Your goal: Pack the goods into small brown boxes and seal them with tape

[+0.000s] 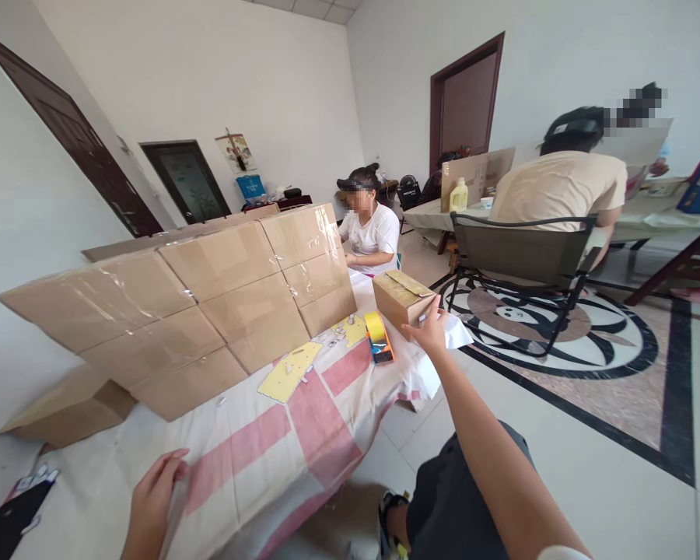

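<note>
My right hand [427, 330] reaches across to the table's far right corner. Its thumb and fingers are spread over the near end of a small cardboard box [393, 292] and grip it; the far fingers are partly hidden. Brown tape covers the box's top flaps. Just left of this box stands a tape dispenser [380, 338] with an orange frame and a yellow roll. My left hand [159, 486] hovers over or rests on the tablecloth near the front edge, fingers loosely bent, holding nothing. Ahead of it rises a wall of taped cardboard boxes [222, 303].
A pink-and-white cloth covers the table [320, 420]. Yellow patterned sheets [290, 373] lie before the boxes. An open carton [70, 408] and a black item [15, 513] are at left. One person [373, 233] sits beyond; another [560, 187] sits behind a chair [522, 253].
</note>
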Demonstrator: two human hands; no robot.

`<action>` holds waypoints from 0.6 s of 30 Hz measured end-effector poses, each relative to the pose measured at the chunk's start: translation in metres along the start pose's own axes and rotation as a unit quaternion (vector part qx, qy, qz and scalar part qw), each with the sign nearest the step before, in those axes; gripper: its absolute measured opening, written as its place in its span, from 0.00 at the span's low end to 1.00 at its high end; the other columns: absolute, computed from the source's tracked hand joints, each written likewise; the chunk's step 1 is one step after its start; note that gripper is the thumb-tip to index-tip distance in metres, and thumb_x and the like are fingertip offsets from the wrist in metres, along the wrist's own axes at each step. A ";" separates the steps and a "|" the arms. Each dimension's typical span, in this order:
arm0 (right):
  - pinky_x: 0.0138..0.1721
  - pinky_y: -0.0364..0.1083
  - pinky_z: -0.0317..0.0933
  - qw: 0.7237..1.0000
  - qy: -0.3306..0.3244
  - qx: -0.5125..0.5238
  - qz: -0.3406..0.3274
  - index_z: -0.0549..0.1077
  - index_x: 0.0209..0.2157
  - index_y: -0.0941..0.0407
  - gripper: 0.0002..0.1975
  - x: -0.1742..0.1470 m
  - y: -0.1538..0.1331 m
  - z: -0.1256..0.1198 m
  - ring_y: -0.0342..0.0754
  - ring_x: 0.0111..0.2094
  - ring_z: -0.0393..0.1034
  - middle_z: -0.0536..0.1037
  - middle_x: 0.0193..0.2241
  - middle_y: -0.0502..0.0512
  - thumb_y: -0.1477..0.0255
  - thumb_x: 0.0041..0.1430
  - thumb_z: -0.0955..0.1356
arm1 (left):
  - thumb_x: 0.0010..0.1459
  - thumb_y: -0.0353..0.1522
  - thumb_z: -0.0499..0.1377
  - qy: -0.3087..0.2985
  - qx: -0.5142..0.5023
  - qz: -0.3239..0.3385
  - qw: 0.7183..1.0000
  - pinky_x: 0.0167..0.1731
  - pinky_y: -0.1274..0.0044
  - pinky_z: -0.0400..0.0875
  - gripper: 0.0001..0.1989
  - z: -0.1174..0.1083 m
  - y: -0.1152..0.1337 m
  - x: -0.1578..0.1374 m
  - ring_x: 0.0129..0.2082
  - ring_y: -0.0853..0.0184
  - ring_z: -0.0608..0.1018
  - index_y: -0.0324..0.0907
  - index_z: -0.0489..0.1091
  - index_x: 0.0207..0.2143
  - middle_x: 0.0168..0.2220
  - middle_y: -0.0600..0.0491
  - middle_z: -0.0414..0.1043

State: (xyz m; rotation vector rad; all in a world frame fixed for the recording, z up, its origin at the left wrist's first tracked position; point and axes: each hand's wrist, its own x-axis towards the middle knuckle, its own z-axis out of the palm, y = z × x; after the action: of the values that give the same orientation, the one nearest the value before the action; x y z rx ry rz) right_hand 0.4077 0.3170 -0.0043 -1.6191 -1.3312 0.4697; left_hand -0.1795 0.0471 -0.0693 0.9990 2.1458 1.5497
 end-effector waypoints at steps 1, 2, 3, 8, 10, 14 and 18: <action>0.55 0.58 0.63 1.000 0.000 -0.002 0.002 0.27 0.72 0.51 0.69 0.002 -0.002 0.004 0.66 0.60 0.64 0.48 0.65 0.71 0.57 0.43 0.76 | 0.47 0.48 0.60 -0.001 0.004 0.000 1.000 0.34 0.71 0.69 0.21 0.000 0.000 0.000 0.31 0.63 0.72 0.41 0.74 0.36 0.26 0.54 0.70; 0.55 0.57 0.63 1.000 -0.002 -0.004 0.005 0.27 0.72 0.50 0.69 0.005 -0.003 0.007 0.65 0.59 0.65 0.48 0.66 0.71 0.57 0.43 0.76 | 0.47 0.47 0.60 -0.002 0.007 0.001 1.000 0.35 0.71 0.69 0.21 0.000 0.000 0.000 0.31 0.63 0.72 0.41 0.74 0.35 0.26 0.54 0.70; 0.55 0.58 0.63 1.000 -0.005 -0.006 0.009 0.26 0.72 0.50 0.69 0.008 -0.004 0.011 0.65 0.58 0.66 0.48 0.66 0.71 0.56 0.43 0.76 | 0.47 0.48 0.60 -0.003 0.012 0.001 1.000 0.35 0.71 0.69 0.21 0.000 -0.001 0.001 0.31 0.62 0.72 0.41 0.74 0.35 0.26 0.53 0.70; 0.54 0.56 0.64 0.998 -0.047 -0.038 0.023 0.24 0.72 0.51 0.70 0.036 -0.014 0.037 0.62 0.53 0.72 0.47 0.67 0.72 0.56 0.44 0.76 | 0.46 0.50 0.60 -0.010 0.049 0.000 0.999 0.36 0.71 0.70 0.21 -0.001 -0.007 0.005 0.31 0.61 0.73 0.44 0.74 0.35 0.27 0.54 0.71; 0.54 0.56 0.64 0.997 -0.060 -0.050 0.022 0.25 0.72 0.51 0.70 0.048 -0.022 0.050 0.62 0.53 0.73 0.49 0.67 0.72 0.57 0.44 0.76 | 0.47 0.51 0.59 -0.018 0.057 -0.003 0.998 0.37 0.71 0.70 0.22 -0.001 -0.011 0.008 0.32 0.61 0.74 0.44 0.74 0.34 0.27 0.54 0.71; 0.54 0.57 0.64 0.995 -0.073 -0.066 0.031 0.27 0.72 0.50 0.69 0.074 -0.038 0.079 0.63 0.54 0.73 0.52 0.66 0.71 0.57 0.43 0.77 | 0.45 0.55 0.60 -0.038 0.076 -0.015 0.996 0.38 0.70 0.71 0.27 -0.001 -0.020 0.014 0.32 0.60 0.75 0.43 0.75 0.35 0.26 0.54 0.71; 0.56 0.59 0.65 0.992 -0.118 -0.036 0.000 0.26 0.72 0.55 0.75 0.102 -0.047 0.113 0.65 0.58 0.69 0.53 0.66 0.76 0.60 0.37 0.80 | 0.42 0.60 0.61 -0.049 0.091 -0.015 0.995 0.36 0.69 0.71 0.31 0.000 -0.020 0.014 0.31 0.58 0.75 0.43 0.76 0.34 0.25 0.53 0.71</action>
State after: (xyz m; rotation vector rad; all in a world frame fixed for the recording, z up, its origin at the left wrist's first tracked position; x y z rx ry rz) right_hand 0.3286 0.4546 0.0091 -1.6604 -1.5393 0.6361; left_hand -0.1970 0.0536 -0.0860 1.0694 2.2527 1.2817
